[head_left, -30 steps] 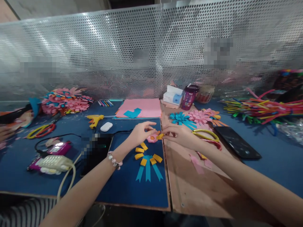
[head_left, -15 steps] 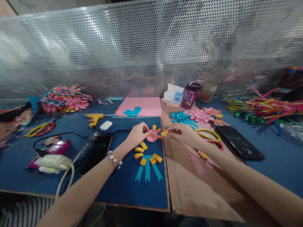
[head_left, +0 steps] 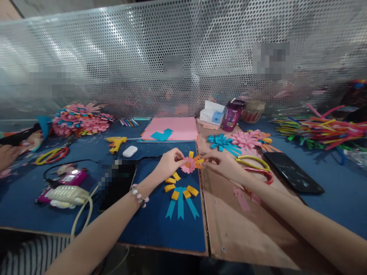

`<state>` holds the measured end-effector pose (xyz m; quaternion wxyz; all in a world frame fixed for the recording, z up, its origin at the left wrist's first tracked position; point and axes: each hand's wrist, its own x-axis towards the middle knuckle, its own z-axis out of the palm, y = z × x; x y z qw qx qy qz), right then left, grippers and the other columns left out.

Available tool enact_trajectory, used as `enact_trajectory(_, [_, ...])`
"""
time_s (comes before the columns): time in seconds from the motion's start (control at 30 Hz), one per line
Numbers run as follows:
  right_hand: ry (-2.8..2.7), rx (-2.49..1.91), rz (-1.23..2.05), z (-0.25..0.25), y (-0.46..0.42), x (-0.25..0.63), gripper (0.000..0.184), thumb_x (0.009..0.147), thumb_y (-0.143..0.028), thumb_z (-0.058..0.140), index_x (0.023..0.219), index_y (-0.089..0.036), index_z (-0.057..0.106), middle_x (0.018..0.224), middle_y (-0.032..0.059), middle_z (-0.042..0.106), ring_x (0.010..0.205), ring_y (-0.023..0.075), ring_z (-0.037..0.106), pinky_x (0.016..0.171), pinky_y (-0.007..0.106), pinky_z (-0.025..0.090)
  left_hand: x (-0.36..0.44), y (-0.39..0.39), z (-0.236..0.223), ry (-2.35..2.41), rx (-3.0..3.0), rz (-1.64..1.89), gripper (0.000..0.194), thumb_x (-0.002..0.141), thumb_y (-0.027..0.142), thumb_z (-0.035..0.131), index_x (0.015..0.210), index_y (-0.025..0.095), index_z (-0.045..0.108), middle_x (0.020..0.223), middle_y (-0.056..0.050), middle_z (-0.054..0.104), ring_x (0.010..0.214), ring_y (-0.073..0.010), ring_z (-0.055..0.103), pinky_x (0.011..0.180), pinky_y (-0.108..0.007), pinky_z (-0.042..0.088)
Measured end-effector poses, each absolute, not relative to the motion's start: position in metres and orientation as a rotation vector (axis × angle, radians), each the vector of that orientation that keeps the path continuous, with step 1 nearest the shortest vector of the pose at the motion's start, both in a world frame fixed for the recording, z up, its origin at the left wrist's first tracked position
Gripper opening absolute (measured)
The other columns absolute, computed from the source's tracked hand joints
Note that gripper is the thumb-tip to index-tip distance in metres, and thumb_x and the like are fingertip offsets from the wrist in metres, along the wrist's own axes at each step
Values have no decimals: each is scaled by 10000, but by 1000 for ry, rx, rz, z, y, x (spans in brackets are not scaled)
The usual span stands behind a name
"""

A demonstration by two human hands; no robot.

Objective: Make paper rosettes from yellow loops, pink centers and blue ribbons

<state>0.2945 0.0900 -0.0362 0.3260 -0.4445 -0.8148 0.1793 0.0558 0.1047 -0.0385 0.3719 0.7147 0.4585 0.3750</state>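
Observation:
My left hand (head_left: 171,163) pinches the edge of a pink paper flower (head_left: 188,165) with an orange middle. Orange and yellow paper pieces stick out from the flower's top and right side. From the right, my right hand (head_left: 219,163) grips a yellow paper loop (head_left: 200,160) between thumb and fingertips, against the flower's orange pieces. Whether the loop is stuck there I cannot tell. Below my hands, several yellow paper loops (head_left: 169,187) lie in an arc on the blue tabletop, with blue notched paper strips (head_left: 180,206) fanning downward from them.
Left of my hands are a yellow glue gun (head_left: 116,144), a white case (head_left: 130,151) and a dark phone (head_left: 119,185). Scissors (head_left: 254,163) and another phone (head_left: 292,172) lie right, below finished paper flowers (head_left: 245,140). Another person's hand (head_left: 10,154) is far left.
My right hand has brought the yellow loop from just beside the flower up against its right side. My left hand still holds the flower; the view has shifted slightly.

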Motion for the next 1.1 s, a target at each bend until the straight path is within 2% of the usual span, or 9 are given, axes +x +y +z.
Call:
enact_trajectory(0.47, [-2077,-1203,543,-31,83,288,176,803,-292,606,916,-205,710,755,16,658,621,132,494,567,257,374,57,103,-40,1156,1839,979,197,736,284,693,766,174,532,735,-31,675,720,-178,662,674,-288,509])
enact_trajectory(0.8, [-1945,-1200,790,-35,84,286,236,795,-378,612,908,-190,698,876,54,686,691,160,574,613,291,467,59,97,-35,1143,1856,1011,184,748,290,679,776,169,544,746,-29,655,715,-165,643,681,-287,502])
enact_trajectory(1.1, [-1840,-1174,929,-38,85,285,284,777,-456,624,879,-200,692,845,50,692,696,173,608,589,287,499,58,99,-38,1171,1911,1035,195,764,323,662,793,171,543,738,-24,642,703,-158,625,655,-277,492])
